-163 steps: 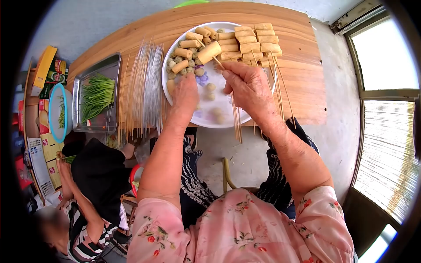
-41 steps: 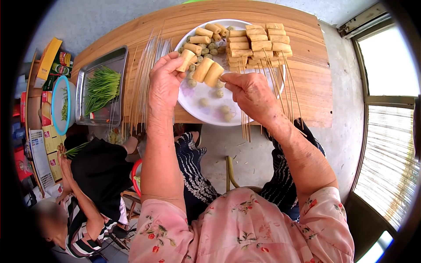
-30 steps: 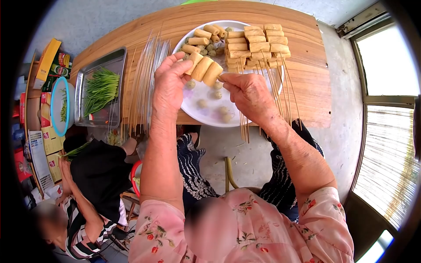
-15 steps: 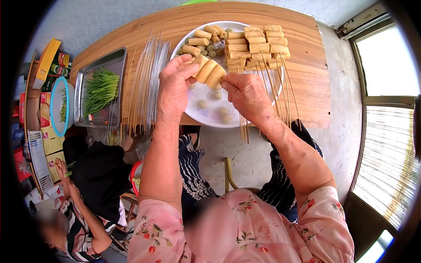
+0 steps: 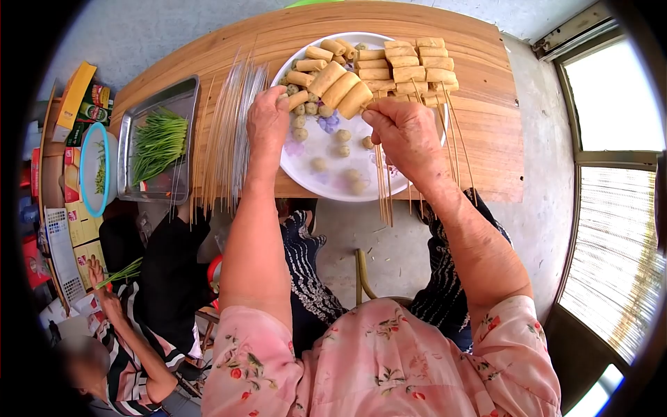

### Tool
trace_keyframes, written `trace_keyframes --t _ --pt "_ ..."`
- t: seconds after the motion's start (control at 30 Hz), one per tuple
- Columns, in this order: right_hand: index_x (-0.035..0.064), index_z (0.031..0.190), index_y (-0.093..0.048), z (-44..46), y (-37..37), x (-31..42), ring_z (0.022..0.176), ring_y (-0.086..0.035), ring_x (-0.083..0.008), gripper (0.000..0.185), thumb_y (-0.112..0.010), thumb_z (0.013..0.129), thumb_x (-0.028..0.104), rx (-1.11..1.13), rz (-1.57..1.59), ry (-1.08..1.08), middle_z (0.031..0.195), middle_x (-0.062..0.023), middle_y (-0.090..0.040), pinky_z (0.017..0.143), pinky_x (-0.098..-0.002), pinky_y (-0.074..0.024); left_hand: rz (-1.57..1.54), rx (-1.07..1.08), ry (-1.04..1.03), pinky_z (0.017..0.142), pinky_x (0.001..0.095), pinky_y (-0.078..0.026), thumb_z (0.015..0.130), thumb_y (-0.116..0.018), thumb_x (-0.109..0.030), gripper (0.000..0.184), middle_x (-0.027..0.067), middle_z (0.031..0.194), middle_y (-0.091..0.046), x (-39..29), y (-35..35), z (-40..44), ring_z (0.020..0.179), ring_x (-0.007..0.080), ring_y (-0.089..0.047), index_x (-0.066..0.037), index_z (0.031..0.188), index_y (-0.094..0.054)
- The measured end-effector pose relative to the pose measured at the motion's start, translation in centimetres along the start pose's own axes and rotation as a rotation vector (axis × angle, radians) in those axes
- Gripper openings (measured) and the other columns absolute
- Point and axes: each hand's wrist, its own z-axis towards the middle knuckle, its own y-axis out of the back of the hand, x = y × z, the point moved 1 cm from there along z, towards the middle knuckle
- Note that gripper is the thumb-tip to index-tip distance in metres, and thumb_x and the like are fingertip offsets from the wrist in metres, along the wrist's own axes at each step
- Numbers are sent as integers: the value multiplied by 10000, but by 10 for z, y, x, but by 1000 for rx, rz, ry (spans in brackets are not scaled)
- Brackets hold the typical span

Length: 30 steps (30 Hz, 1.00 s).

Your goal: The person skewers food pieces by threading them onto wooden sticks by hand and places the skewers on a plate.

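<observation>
My right hand point(image 5: 406, 132) is closed in a pinch at the near end of a skewer, whose stick is mostly hidden. Several yellow-brown tofu-skin rolls point(image 5: 341, 90) sit side by side on it, above the plate. My left hand point(image 5: 267, 118) is at the left rim of the white plate point(image 5: 306, 174), its fingertips closed at the end of a loose roll point(image 5: 298, 100). More loose rolls point(image 5: 319, 53) and greyish balls point(image 5: 343, 135) lie on the plate. At its right side, finished skewers of rolls point(image 5: 408, 73) are stacked, their sticks pointing towards me.
Left of the plate lie bare skewers point(image 5: 236, 125), some thin and silvery, some wooden. Beyond them a metal tray point(image 5: 125, 153) holds green stalks point(image 5: 160, 146). A blue-rimmed basin point(image 5: 83, 170) stands farther left. A seated person point(image 5: 149, 306) holds green stalks at lower left.
My left hand has let go of the skewered rolls and moved left to a loose roll. My right hand has shifted slightly right and up with the skewer.
</observation>
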Motion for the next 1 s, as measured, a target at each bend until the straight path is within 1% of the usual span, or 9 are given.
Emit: trace_keyframes --t 0.07,0.1,0.2,0.3,0.4,0.5,0.6,0.73,1.0 --pt "-2 905 -655 0 1 2 482 -523 -96 150 -588 862 125 -17 -2 17 595 -64 -593 464 -276 -443 211 -2 -115 748 403 -469 815 -619 -161 272 135 914 -603 -8 -7 -6 863 318 -582 -73 1073 -609" --pt "-2 908 -654 0 1 3 489 -527 -100 150 -588 859 123 -26 -2 26 601 -74 -593 475 -283 -447 259 35 -73 749 430 -464 798 -648 -165 270 149 927 -568 -12 -9 -8 897 351 -559 -80 1048 -596" --pt "6 796 -628 0 3 5 698 -587 -393 107 -579 816 99 -65 10 59 700 -222 -584 604 -432 -470 354 104 -5 742 433 -462 787 -663 -161 261 142 928 -565 -20 -9 -11 887 344 -562 -72 1018 -581" --pt "13 799 -630 1 2 2 703 -581 -396 102 -568 815 91 -53 -58 108 712 -221 -584 603 -440 -465 359 83 2 737 412 -466 773 -669 -156 247 146 932 -589 -21 -10 -9 872 340 -570 -82 995 -589" --pt "13 772 -618 0 1 -1 688 -568 -404 95 -567 809 84 -22 -105 194 708 -216 -578 587 -450 -454 153 75 152 711 362 -472 771 -667 -167 252 119 918 -629 -25 -4 -3 834 268 -594 -71 993 -598" --pt "7 735 -593 -1 0 -3 671 -555 -408 103 -564 806 76 -13 -90 201 693 -210 -570 578 -453 -446 -608 138 414 725 306 -461 785 -658 -200 265 83 911 -648 -37 16 -1 811 180 -591 -49 997 -602" --pt "-5 717 -570 -1 1 0 663 -550 -406 115 -565 805 69 11 -83 218 680 -212 -561 569 -453 -440 -1003 175 631 747 282 -447 804 -651 -236 290 52 911 -635 -47 27 -4 810 135 -571 -36 1007 -599" --pt "-13 719 -567 -2 -1 3 662 -549 -404 113 -569 803 62 17 -16 185 668 -216 -552 562 -445 -438 -1124 186 644 758 285 -442 799 -650 -261 302 61 890 -629 -50 32 -6 833 150 -560 -51 1009 -598" --pt "-16 736 -583 -4 0 7 657 -558 -397 109 -572 808 65 34 24 176 667 -213 -560 564 -440 -445 -1135 217 614 806 299 -442 792 -654 -267 311 72 921 -624 -53 33 -5 856 162 -562 -35 991 -601"
